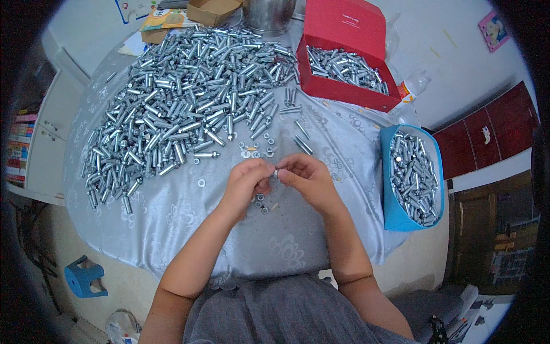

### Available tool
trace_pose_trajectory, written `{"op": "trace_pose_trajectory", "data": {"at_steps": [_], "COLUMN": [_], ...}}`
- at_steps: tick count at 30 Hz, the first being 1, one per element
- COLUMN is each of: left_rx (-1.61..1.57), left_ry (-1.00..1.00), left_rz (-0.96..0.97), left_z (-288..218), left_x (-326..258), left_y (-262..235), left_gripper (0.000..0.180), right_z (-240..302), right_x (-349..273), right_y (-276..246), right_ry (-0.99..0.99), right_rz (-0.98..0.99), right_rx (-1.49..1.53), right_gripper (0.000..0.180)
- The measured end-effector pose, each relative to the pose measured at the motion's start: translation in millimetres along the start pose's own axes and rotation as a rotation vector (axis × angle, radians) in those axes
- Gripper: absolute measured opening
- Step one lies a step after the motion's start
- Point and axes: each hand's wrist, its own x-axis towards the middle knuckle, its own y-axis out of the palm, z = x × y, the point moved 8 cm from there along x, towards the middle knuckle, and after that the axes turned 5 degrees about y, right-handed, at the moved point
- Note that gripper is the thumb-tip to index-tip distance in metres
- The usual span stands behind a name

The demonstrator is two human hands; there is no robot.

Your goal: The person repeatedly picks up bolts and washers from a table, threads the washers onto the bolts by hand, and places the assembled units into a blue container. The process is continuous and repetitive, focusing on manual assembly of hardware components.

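Note:
Over the middle of the table, my left hand (247, 180) and my right hand (311, 179) meet fingertip to fingertip, both closed. Pinched between them is a small shiny metal fastener part (276, 172), mostly covered by the fingers, so its exact kind cannot be made out. Just beyond the hands lie loose nuts and washers (246, 153). A few more nuts (264, 210) sit below the left hand. To the far side of the right hand are single expansion bolts (303, 145). A large heap of expansion bolts (189, 97) spreads over the left and far table.
An open red box (349, 100) of bolts stands at the far right, beside a clear plastic bottle (416, 84). A blue fabric bin (395, 212) full of bolts is at the right edge. A metal pot (268, 16) stands behind. A silvery tablecloth (166, 212) covers the table; a blue stool (85, 277) is lower left.

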Motion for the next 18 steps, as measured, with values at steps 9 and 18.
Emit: {"op": "trace_pose_trajectory", "data": {"at_steps": [9, 18], "left_rx": [-0.110, -0.146], "left_ry": [-0.012, 0.104], "left_rz": [0.046, -0.030], "left_z": [-3.7, -6.1], "left_x": [-3.3, 3.0], "left_y": [11.5, -2.6], "left_gripper": [0.018, 0.015], "right_z": [2.8, 32.4], "right_x": [-3.0, -11.7], "right_y": [4.0, 6.6], "right_ry": [0.002, -0.499], "right_rz": [0.076, -0.118], "right_rx": [0.227, -0.368], "right_gripper": [0.019, 0.021]}}
